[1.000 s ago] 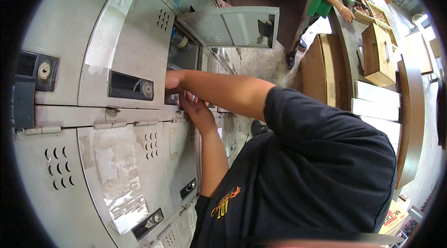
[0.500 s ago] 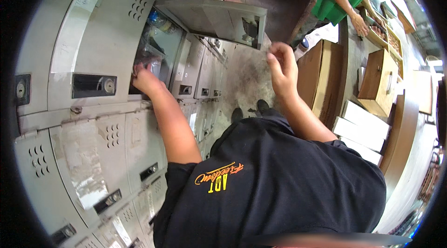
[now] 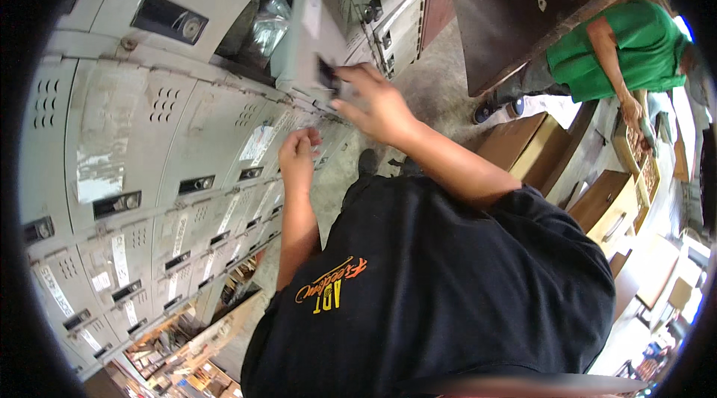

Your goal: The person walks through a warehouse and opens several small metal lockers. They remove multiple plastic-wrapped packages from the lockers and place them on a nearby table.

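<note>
My right hand [image 3: 381,110] reaches to the free edge of a grey metal locker door [image 3: 314,21], its fingertips at the black lock plate [image 3: 326,75]. Thumb and fingers are spread apart, with the plate blurred beside them. The door stands partly swung out from its locker compartment [image 3: 254,28]. Inside lies a clear plastic bag [image 3: 272,25], its contents hard to make out. Below the compartment, my left hand [image 3: 297,163] hovers in front of the lower lockers, fingers loosely bent and nothing visible in them.
Rows of grey lockers [image 3: 179,137] fill the left side. At lower left are open compartments with wooden pieces [image 3: 172,342]. A dark cabinet [image 3: 523,10] stands ahead. A person in a green shirt [image 3: 620,51] works at right, behind a cardboard box [image 3: 515,140].
My left hand has come out of the compartment and dropped lower. My right hand has moved left to the locker door, which has swung partway towards its frame. The view has shifted.
</note>
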### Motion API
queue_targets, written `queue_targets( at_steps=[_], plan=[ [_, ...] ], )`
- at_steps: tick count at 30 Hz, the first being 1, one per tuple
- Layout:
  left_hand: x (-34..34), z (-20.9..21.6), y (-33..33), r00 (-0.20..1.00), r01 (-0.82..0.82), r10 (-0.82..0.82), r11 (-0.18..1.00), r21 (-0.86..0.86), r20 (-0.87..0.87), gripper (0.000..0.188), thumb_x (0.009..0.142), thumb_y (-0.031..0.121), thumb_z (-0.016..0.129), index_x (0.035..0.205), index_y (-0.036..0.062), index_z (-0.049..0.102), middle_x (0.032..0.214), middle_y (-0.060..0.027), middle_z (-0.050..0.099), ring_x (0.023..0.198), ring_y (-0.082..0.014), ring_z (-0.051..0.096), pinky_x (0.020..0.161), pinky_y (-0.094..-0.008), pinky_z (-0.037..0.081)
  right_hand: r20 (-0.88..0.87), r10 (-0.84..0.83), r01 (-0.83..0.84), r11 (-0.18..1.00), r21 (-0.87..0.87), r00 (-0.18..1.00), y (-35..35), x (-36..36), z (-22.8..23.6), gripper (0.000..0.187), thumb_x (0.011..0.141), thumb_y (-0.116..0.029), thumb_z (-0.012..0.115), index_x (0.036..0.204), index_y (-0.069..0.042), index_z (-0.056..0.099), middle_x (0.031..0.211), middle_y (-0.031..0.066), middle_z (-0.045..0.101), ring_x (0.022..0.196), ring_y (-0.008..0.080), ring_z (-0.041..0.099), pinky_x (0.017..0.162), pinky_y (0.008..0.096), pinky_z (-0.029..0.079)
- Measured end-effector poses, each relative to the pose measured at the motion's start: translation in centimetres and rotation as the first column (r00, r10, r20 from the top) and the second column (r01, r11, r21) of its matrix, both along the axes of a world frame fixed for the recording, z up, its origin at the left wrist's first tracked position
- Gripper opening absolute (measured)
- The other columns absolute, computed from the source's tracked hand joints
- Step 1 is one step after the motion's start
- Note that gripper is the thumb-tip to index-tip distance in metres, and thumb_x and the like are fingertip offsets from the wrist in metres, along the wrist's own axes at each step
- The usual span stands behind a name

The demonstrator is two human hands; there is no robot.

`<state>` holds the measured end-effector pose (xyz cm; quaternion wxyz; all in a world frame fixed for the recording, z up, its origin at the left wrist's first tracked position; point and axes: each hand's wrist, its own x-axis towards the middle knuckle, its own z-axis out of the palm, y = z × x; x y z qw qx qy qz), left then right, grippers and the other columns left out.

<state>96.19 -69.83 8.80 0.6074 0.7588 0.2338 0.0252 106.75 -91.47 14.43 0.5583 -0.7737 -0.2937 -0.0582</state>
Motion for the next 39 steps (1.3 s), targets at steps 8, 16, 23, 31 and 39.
queue_targets(
  at_steps=[8, 16, 23, 31, 39],
  plan=[
    [-7.9, -1.3, -2.5, 0.985, -0.124, 0.120, 0.992, -0.026, -0.121, 0.025, 0.104, 0.015, 0.053, 0.121, 0.0006, 0.064, 0.112, -0.0120, 0.073, 0.098, -0.0222, 0.071, 0.080, -0.0339, 0.056, 0.083, 0.209, -0.199, 0.973, -0.116, 0.974, 10.7, 1.9, -2.0, 0.095, 0.093, -0.019, 0.066, 0.161, 0.004, 0.004, 0.166, 0.0340, 0.003, 0.150, 0.0493, 0.026, 0.121, 0.0448, 0.031],
    [-7.3, 2.3, -0.6, 0.984, -0.143, 0.154, 0.983, 0.115, -0.094, 0.023, 0.103, 0.010, 0.053, 0.121, 0.0025, 0.065, 0.107, -0.0098, 0.073, 0.094, -0.0183, 0.070, 0.080, -0.0332, 0.055, 0.130, 0.170, -0.159, 0.983, -0.095, 0.977, 13.3, 1.8, -2.4, 0.100, 0.090, -0.018, 0.070, 0.162, 0.001, 0.002, 0.160, 0.0429, -0.010, 0.146, 0.0584, 0.022, 0.120, 0.0463, 0.031],
    [-9.1, 0.2, -0.3, 0.993, 0.001, 0.026, 0.974, 0.226, -0.118, 0.024, 0.101, 0.014, 0.057, 0.122, 0.0045, 0.066, 0.107, -0.0087, 0.073, 0.093, -0.0178, 0.070, 0.079, -0.0324, 0.054, -0.091, 0.192, -0.201, 0.974, -0.101, 0.977, 9.9, 3.4, 0.2, 0.036, 0.092, -0.020, 0.066, 0.125, -0.004, 0.062, 0.129, 0.0210, 0.062, 0.115, 0.0402, 0.063, 0.100, 0.0459, 0.050],
    [-7.4, -1.0, -5.1, 0.934, 0.336, -0.308, 0.929, 0.154, -0.178, 0.029, 0.098, 0.021, 0.062, 0.122, 0.0035, 0.065, 0.106, -0.0177, 0.074, 0.097, -0.0309, 0.071, 0.087, -0.0410, 0.054, 0.149, 0.123, -0.093, 0.977, -0.194, 0.981, 12.8, 8.5, 2.9, 0.021, 0.088, 0.000, 0.061, 0.109, -0.001, 0.058, 0.110, 0.0246, 0.059, 0.105, 0.0418, 0.062, 0.089, 0.0432, 0.053],
    [-9.6, 8.6, -2.6, 0.931, 0.346, -0.329, 0.933, -0.099, 0.157, 0.023, 0.101, 0.013, 0.062, 0.121, 0.0026, 0.068, 0.100, -0.0073, 0.072, 0.091, -0.0151, 0.068, 0.084, -0.0310, 0.054, 0.003, 0.167, -0.166, 0.980, -0.109, 0.986, 8.9, 6.3, -3.3, 0.026, 0.093, -0.019, 0.069, 0.115, -0.006, 0.064, 0.112, 0.0163, 0.068, 0.100, 0.0340, 0.067, 0.086, 0.0407, 0.054]
  ],
)
